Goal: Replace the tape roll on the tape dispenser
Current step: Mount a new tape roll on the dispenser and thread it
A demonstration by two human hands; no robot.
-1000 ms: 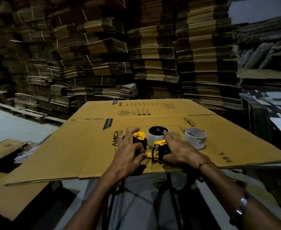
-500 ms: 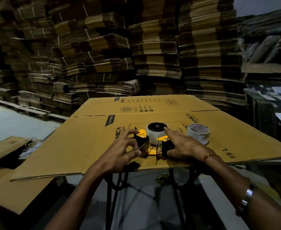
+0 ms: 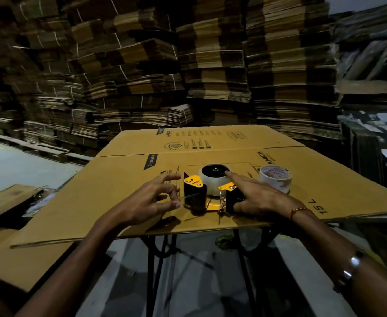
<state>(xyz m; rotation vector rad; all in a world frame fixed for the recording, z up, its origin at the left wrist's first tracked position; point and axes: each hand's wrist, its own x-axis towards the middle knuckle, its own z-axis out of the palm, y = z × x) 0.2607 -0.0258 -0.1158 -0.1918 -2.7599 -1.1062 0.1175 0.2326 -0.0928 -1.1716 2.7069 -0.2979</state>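
Now tape dispenser (image 3: 210,193) sits btwn both hands, fingers (image 3: 171,177) spread, none gripping.

The black handle of the yellow tape dispenser (image 3: 213,197) is partly hidden by the right hand (image 3: 260,199); small print at twelve o'clock on the flattened brown cardboard sheet (image 3: 110,195) cannot be read.

At frame centre a yellow-and-black dispenser (image 3: 207,195) lies on flat cardboard (image 3: 110,193) covering the tabletop, a tape roll (image 3: 215,179) mounted on it. The right hand (image 3: 260,197) rests on its right side, forefinger stretched onto the roll's dark hub. The left hand (image 3: 149,200) hovers just left, fingers (image 3: 169,178) spread. A second roll (image 3: 275,178) stands to the right. Stacked cardboard (image 3: 188,65) fills the upper frame.
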